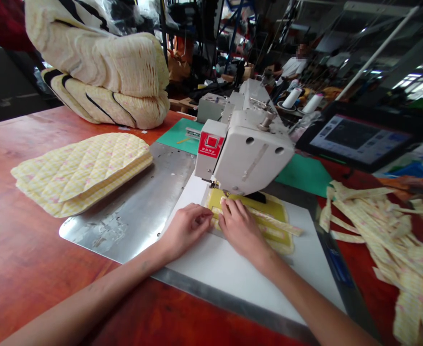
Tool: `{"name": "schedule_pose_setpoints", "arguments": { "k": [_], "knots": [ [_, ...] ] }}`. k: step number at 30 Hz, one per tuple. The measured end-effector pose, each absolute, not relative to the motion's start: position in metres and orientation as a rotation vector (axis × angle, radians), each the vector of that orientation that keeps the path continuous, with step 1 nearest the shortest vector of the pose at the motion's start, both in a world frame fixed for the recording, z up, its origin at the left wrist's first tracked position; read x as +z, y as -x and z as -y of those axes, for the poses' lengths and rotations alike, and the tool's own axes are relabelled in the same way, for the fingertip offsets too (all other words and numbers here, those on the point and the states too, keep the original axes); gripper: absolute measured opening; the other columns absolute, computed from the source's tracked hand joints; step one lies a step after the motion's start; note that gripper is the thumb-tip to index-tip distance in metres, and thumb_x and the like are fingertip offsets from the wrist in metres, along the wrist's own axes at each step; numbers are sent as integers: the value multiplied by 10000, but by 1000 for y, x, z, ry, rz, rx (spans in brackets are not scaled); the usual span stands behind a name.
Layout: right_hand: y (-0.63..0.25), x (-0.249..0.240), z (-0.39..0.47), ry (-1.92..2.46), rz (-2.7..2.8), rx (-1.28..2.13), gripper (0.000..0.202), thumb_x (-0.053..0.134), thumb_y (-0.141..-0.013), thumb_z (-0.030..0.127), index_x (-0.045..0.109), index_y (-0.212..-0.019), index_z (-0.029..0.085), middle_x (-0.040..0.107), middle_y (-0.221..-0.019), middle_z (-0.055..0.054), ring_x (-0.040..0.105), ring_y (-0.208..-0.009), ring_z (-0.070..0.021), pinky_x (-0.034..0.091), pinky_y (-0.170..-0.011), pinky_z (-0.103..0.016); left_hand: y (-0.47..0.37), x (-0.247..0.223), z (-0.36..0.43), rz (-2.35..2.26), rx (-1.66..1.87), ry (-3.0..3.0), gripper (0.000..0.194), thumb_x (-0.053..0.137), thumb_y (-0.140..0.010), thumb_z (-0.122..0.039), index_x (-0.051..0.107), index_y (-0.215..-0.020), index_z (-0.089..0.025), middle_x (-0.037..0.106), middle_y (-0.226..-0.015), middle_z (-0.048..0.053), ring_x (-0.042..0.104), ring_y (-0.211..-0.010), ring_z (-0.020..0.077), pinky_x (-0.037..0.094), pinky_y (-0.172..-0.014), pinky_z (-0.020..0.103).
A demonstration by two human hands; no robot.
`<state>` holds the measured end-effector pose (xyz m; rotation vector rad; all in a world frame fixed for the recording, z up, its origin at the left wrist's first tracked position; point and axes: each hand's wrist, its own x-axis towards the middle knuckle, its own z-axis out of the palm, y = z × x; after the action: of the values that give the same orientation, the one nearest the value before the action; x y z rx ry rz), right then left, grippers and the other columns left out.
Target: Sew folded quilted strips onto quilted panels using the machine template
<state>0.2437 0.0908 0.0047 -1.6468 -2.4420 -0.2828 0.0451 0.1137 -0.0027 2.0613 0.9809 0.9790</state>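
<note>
At a red-brown table [17, 269], you reach beneath the head of a white sewing machine [255, 154]; should it start with your fingers this close, a needle injury is the gravest risk. At the back left, a tall stack of quilted pieces [118, 72] bulges in two bundles, and a knock to the table could tip the upper one. To your right, a tangle of loose strips [391, 230] could be dragged inward by a passing forearm. A white sheet [233, 283] lies under the work; a nudge from either wrist might skew it. Your right hand [240, 226] bends over a yellow template [274, 207], fingers close together; whether they pinch or merely press cannot be told. Your left hand [190, 226] curls at the template's left edge, thumb and forefinger drawn together, any grip hidden. The narrow fabric strip [272, 221] lies across the template, running from your right hand past its right edge; uneven pressure could turn it crooked, and its free end could snag.
</note>
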Motion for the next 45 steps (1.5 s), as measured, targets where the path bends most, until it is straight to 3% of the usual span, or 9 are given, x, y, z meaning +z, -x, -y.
{"name": "schedule_pose_setpoints", "arguments": {
  "k": [5, 12, 17, 23, 33, 39, 45],
  "knots": [
    [-262, 2, -93, 1521, 2365, -13, 369, 491, -1017, 184, 599, -1365, 125, 638, -1274, -162, 580, -1190, -307, 518, -1053, -487, -62, 0, -133, -854, 765, -2596, 268, 471, -1020, -174, 666, -1203, -149, 694, -1230, 133, 641, -1110, 249, 522, -990, 394],
    [-285, -7, -92, 1395, 2282, 260, 420, 468, -1023, 198, 577, -1427, 173, 585, -1442, -138, 539, -1344, -284, 451, -1165, -506, -74, -5, -149, -775, 526, -2975, 344, 524, -1002, -192, 603, -1326, -107, 584, -1465, 148, 599, -1193, 276, 509, -957, 414],
    [-306, -6, -92, 1291, 2266, 293, 465, 397, -1032, 150, 574, -1454, 232, 614, -1444, -99, 573, -1337, -237, 481, -1154, -459, -77, -7, -143, -857, 566, -2975, 385, 481, -1014, -186, 578, -1377, -100, 613, -1445, 132, 604, -1160, 275, 490, -943, 427],
    [-313, -6, -86, 1369, 2310, 61, 449, 469, -986, 98, 615, -1399, 196, 672, -1307, -110, 604, -1218, -275, 523, -1086, -511, -82, -11, -138, -956, 639, -2944, 352, 489, -1012, -189, 610, -1334, -112, 642, -1393, 122, 591, -1153, 280, 474, -976, 446],
    [-314, -12, -86, 1376, 2242, 101, 406, 475, -1006, 127, 611, -1376, 227, 658, -1295, -89, 597, -1205, -262, 520, -1072, -482, -81, -8, -135, -985, 663, -2856, 347, 508, -995, -191, 605, -1323, -130, 633, -1123, 119, 532, -1081, 298, 486, -962, 462],
    [-323, -16, -81, 1387, 2215, 115, 430, 461, -1016, 153, 580, -1418, 250, 655, -1317, -88, 601, -1208, -256, 524, -1066, -486, -92, -10, -134, -954, 705, -2874, 267, 465, -1027, -229, 674, -1167, -142, 629, -945, 91, 575, -898, 252, 498, -778, 410],
    [-331, -20, -92, 1380, 2203, 110, 486, 483, -989, 146, 562, -1450, 279, 649, -1359, -86, 609, -1237, -267, 521, -1082, -507, -97, -11, -143, -952, 792, -2873, 232, 490, -1014, -222, 701, -1084, -154, 646, -896, 78, 622, -855, 232, 490, -760, 382]
  ]
}}
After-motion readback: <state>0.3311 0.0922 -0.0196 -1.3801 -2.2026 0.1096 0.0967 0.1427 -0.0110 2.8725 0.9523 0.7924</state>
